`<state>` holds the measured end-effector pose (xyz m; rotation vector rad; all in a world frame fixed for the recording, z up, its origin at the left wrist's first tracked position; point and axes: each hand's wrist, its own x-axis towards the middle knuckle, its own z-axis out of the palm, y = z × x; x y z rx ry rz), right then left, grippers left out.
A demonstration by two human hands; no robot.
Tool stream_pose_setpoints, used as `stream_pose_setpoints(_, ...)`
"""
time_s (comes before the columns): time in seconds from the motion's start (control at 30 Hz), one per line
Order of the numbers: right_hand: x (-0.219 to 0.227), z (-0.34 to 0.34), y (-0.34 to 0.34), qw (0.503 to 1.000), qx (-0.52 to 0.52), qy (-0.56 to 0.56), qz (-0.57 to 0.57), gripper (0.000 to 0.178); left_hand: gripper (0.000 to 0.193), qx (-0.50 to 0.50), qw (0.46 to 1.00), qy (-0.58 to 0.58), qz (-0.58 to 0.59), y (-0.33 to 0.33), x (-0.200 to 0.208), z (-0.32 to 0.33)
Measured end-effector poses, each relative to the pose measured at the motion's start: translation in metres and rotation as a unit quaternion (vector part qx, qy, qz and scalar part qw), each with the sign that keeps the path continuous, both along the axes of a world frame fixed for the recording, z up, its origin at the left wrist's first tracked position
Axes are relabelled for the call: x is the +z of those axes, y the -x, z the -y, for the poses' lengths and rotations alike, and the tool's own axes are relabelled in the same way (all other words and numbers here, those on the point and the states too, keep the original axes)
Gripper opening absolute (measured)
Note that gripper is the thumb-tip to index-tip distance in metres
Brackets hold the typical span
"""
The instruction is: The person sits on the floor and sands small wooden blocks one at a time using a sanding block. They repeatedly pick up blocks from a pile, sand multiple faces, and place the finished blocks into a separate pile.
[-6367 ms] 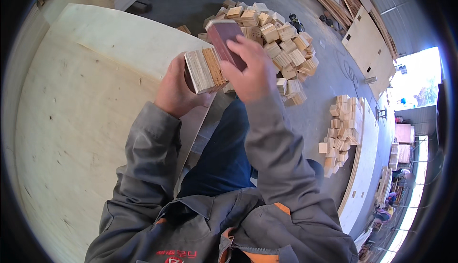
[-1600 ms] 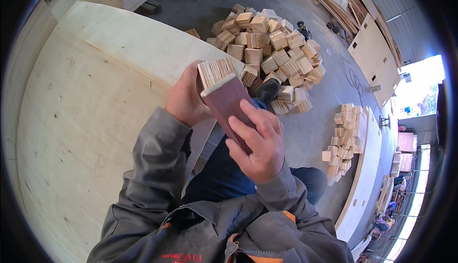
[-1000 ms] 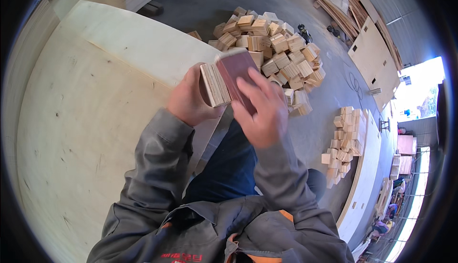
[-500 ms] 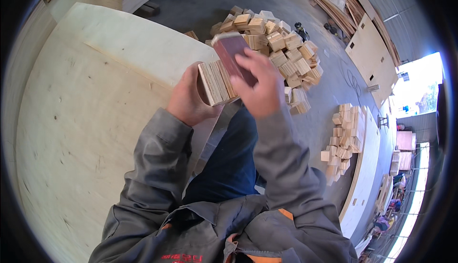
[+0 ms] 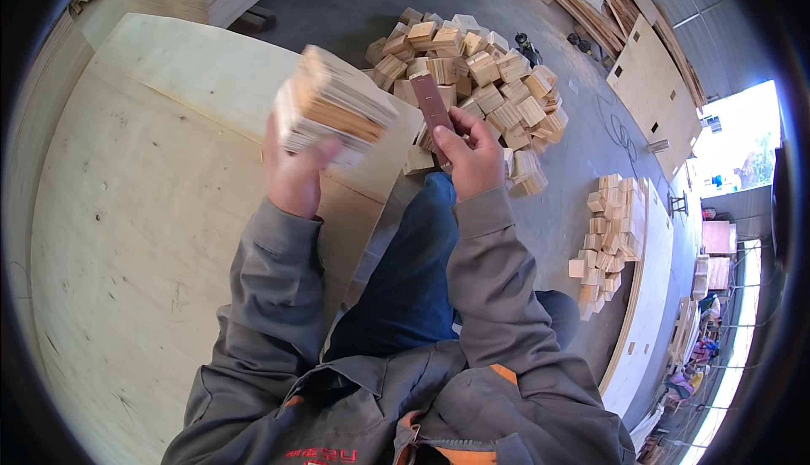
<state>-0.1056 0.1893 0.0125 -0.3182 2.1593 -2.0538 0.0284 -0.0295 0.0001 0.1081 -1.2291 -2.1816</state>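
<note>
My left hand (image 5: 295,170) grips a layered plywood block (image 5: 333,106), lifted over the plywood sheet; motion blurs the block. Its striped edges face up and toward me. In my right hand (image 5: 474,151) is a reddish-brown sanding block (image 5: 432,110), pinched at its lower part between thumb and fingers and held nearly upright, narrow side toward me. The two blocks are apart. Beyond my right hand lies a heap of plywood blocks (image 5: 485,68) on the floor.
A large plywood sheet (image 5: 160,237) spreads on my left. A second pile of small blocks (image 5: 609,233) is at the right, beside a long pale panel (image 5: 639,313). Farther back, boards with square holes (image 5: 654,94) and thin wood strips (image 5: 582,5) lie near the wall.
The sanding block has come off the plywood block and turned narrow side toward me. My left hand has moved left and up, turning the plywood block.
</note>
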Motion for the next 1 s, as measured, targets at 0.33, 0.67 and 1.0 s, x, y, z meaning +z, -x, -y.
stream_pose_setpoints(0.33, -0.002, 0.008, -0.053, 0.93, 0.3, -0.095, -0.19, 0.056, 0.077, 0.131, 0.968, -0.123, -0.176, -0.007, -0.014, 0.033)
stream_pose_setpoints(0.67, -0.004, 0.02, 0.08, 0.927, 0.052, -0.217, -0.301, 0.05, 0.082, 0.131, 0.975, -0.112, -0.138, -0.003, -0.012, 0.032)
stream_pose_setpoints(1.0, -0.033, 0.046, -0.009, 0.91, 0.325, -0.098, -0.239, 0.062, 0.097, -0.32, 0.917, -0.229, -0.064, -0.04, -0.032, 0.026)
